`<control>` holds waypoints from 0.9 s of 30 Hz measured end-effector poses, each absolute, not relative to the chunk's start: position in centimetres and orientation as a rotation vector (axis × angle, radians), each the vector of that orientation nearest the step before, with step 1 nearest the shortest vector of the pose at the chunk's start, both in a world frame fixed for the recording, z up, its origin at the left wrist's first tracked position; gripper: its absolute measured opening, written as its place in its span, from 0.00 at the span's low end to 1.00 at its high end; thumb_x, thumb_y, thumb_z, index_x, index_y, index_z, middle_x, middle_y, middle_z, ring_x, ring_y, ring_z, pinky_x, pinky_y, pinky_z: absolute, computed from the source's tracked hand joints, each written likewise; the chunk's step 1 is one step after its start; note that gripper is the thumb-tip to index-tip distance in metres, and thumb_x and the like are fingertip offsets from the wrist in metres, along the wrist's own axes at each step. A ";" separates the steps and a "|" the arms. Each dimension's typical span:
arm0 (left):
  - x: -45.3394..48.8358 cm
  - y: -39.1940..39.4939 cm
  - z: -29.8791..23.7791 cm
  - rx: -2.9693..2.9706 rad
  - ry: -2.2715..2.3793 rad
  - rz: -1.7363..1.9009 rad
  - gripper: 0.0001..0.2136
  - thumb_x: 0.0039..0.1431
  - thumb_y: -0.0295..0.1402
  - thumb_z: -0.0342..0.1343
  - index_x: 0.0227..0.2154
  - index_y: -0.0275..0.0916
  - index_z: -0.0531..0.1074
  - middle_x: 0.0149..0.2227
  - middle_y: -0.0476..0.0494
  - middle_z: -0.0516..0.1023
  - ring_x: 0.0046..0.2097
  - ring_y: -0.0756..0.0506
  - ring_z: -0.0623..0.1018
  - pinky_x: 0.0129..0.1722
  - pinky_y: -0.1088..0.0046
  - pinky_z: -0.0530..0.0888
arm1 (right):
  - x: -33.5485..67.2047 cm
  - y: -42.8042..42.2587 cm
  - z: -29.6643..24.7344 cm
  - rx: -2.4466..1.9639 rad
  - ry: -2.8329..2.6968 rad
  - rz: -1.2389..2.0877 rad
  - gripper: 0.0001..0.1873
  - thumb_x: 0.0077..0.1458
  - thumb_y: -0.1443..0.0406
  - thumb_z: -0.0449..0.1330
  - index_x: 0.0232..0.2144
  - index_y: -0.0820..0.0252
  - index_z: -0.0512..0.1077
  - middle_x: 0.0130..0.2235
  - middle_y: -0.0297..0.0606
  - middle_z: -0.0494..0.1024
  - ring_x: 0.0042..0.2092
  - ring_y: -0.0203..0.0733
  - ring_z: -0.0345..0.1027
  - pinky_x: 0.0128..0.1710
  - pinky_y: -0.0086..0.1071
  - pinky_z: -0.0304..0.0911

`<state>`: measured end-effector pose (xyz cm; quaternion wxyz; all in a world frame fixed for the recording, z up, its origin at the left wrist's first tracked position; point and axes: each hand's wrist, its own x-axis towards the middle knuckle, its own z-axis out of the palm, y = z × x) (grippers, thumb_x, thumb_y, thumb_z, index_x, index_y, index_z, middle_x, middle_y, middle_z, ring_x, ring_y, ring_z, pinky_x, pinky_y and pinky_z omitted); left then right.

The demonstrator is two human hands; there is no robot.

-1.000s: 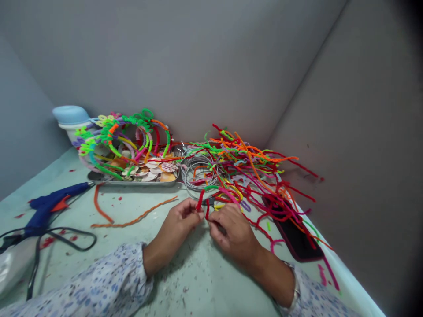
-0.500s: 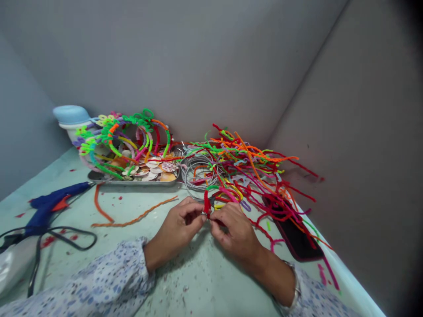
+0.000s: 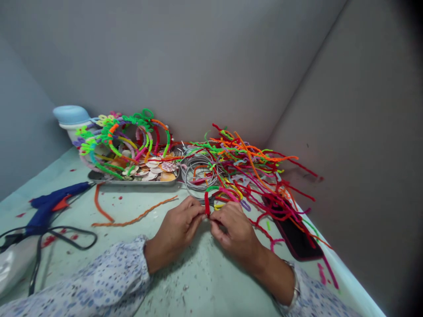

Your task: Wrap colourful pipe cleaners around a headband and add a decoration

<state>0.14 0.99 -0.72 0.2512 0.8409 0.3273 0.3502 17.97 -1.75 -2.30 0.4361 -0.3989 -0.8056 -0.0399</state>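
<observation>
Between my fingertips a short red pipe cleaner [image 3: 207, 203] stands upright, its lower end pinched. My left hand [image 3: 178, 226] is closed on it from the left, thumb against index finger. From the right, my right hand [image 3: 234, 226] is closed with its fingertips at the same lower end. What exactly sits between the fingertips is hidden. Just behind the hands lie scissors [image 3: 210, 200] with a red and a yellow handle, partly covered by a pink and green pipe cleaner [image 3: 228, 192].
A metal tray [image 3: 139, 182] holds shells and pipe-cleaner rings. Beside it lie a wire coil [image 3: 198, 174] and a heap of pipe cleaners [image 3: 251, 158], some across a phone [image 3: 299, 235]. At left are a blue glue gun [image 3: 49, 204] and an orange pipe cleaner [image 3: 139, 218].
The fingers of my left hand have drawn closer together at the lower end of the red pipe cleaner, which now looks narrower. My right hand has barely moved.
</observation>
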 end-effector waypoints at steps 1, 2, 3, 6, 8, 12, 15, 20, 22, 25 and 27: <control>0.1 1.0 -0.7 2.302 0.903 0.938 0.08 0.64 0.24 0.47 0.34 0.37 0.71 0.34 0.46 0.69 0.37 0.49 0.69 0.36 0.75 0.66 | 18.0 -1.8 -2.2 -0.994 -2.005 -0.104 0.06 0.54 0.75 0.56 0.31 0.60 0.68 0.27 0.35 0.72 0.31 0.39 0.65 0.38 0.37 0.60; 0.1 1.0 -0.8 2.312 0.919 0.922 0.08 0.64 0.24 0.47 0.35 0.37 0.71 0.34 0.46 0.68 0.37 0.49 0.69 0.36 0.75 0.66 | 17.9 -1.8 -2.2 -0.993 -2.006 -0.108 0.06 0.54 0.75 0.56 0.31 0.60 0.68 0.27 0.35 0.72 0.31 0.39 0.65 0.37 0.37 0.60; 0.1 1.0 -0.8 2.319 0.938 0.904 0.08 0.64 0.25 0.47 0.35 0.37 0.70 0.34 0.46 0.68 0.37 0.49 0.69 0.35 0.75 0.66 | 17.9 -1.8 -2.2 -0.991 -2.008 -0.111 0.06 0.54 0.75 0.56 0.31 0.60 0.68 0.26 0.35 0.72 0.31 0.39 0.65 0.37 0.37 0.60; 0.2 0.9 -0.9 2.327 1.002 0.846 0.07 0.64 0.26 0.46 0.33 0.37 0.68 0.34 0.46 0.68 0.37 0.48 0.69 0.35 0.74 0.65 | 17.9 -1.9 -2.2 -0.987 -2.027 -0.113 0.06 0.55 0.74 0.56 0.31 0.60 0.68 0.27 0.35 0.72 0.31 0.39 0.65 0.37 0.37 0.60; 0.3 0.8 -0.9 2.318 1.039 0.815 0.08 0.65 0.26 0.45 0.31 0.37 0.67 0.34 0.46 0.67 0.36 0.47 0.68 0.35 0.73 0.65 | 17.9 -1.9 -2.3 -0.984 -2.044 -0.120 0.06 0.55 0.74 0.56 0.31 0.60 0.68 0.27 0.35 0.73 0.32 0.39 0.65 0.37 0.37 0.60; 0.4 0.8 -0.9 2.271 1.079 0.783 0.09 0.65 0.28 0.45 0.28 0.37 0.66 0.32 0.46 0.67 0.35 0.47 0.68 0.34 0.72 0.65 | 17.9 -1.8 -2.5 -0.983 -2.050 -0.143 0.06 0.54 0.74 0.56 0.31 0.60 0.68 0.27 0.36 0.73 0.32 0.40 0.65 0.37 0.37 0.60; 0.5 0.8 -0.9 2.206 1.076 0.801 0.09 0.64 0.27 0.46 0.29 0.37 0.67 0.32 0.47 0.67 0.35 0.48 0.68 0.35 0.72 0.65 | 18.0 -1.8 -2.4 -0.978 -2.042 -0.138 0.06 0.55 0.74 0.57 0.32 0.60 0.68 0.27 0.36 0.73 0.32 0.39 0.66 0.37 0.37 0.60; 0.5 0.8 -0.7 2.162 1.087 0.797 0.09 0.64 0.28 0.47 0.28 0.37 0.68 0.31 0.47 0.67 0.35 0.48 0.68 0.36 0.72 0.65 | 18.1 -1.9 -2.3 -0.994 -2.019 -0.119 0.05 0.55 0.74 0.57 0.32 0.60 0.68 0.27 0.35 0.73 0.32 0.39 0.66 0.38 0.37 0.61; 0.5 0.8 -0.6 2.168 1.094 0.789 0.10 0.64 0.29 0.46 0.26 0.38 0.66 0.31 0.48 0.66 0.34 0.48 0.68 0.35 0.72 0.65 | 18.2 -1.9 -2.3 -1.000 -2.024 -0.116 0.05 0.55 0.74 0.56 0.32 0.60 0.68 0.27 0.35 0.73 0.32 0.39 0.66 0.38 0.37 0.61; 0.5 0.7 -0.4 2.187 1.100 0.767 0.11 0.65 0.30 0.45 0.26 0.38 0.64 0.30 0.48 0.66 0.34 0.48 0.68 0.34 0.72 0.65 | 18.1 -1.8 -2.3 -0.993 -2.036 -0.121 0.05 0.55 0.74 0.56 0.31 0.59 0.68 0.27 0.35 0.73 0.32 0.39 0.66 0.38 0.37 0.61; 0.5 0.5 -0.3 2.214 1.101 0.742 0.11 0.65 0.31 0.44 0.26 0.38 0.64 0.30 0.48 0.66 0.34 0.47 0.68 0.35 0.71 0.65 | 18.1 -1.9 -2.3 -0.990 -2.046 -0.123 0.06 0.55 0.73 0.56 0.31 0.59 0.68 0.27 0.35 0.73 0.32 0.39 0.66 0.37 0.37 0.60</control>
